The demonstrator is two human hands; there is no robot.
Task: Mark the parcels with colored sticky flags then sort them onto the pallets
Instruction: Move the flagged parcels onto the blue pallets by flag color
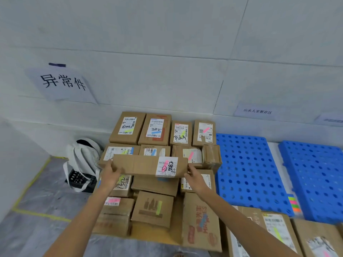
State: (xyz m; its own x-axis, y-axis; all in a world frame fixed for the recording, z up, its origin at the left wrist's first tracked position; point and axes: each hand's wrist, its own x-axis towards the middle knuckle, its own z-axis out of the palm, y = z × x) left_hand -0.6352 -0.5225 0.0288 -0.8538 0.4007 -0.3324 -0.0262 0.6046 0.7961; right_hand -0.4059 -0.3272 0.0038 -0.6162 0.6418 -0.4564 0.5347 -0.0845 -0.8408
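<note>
Grey floor — blue pallets, white bag

A white wall fills the upper half of the frame, built of large panels with thin dark seams running across and down it. At upper left a paper sign hangs by a strip of dark tape, hand-lettered 异常件. At middle right a small printed label reads 山水人家暂存区; another label at the right edge is too blurred to read. A second white surface juts in at the left edge. The floor at lower left is mottled grey, marked with yellow tape lines. A white tote bag slumps against the wall's foot. The light is even and soft.
</note>
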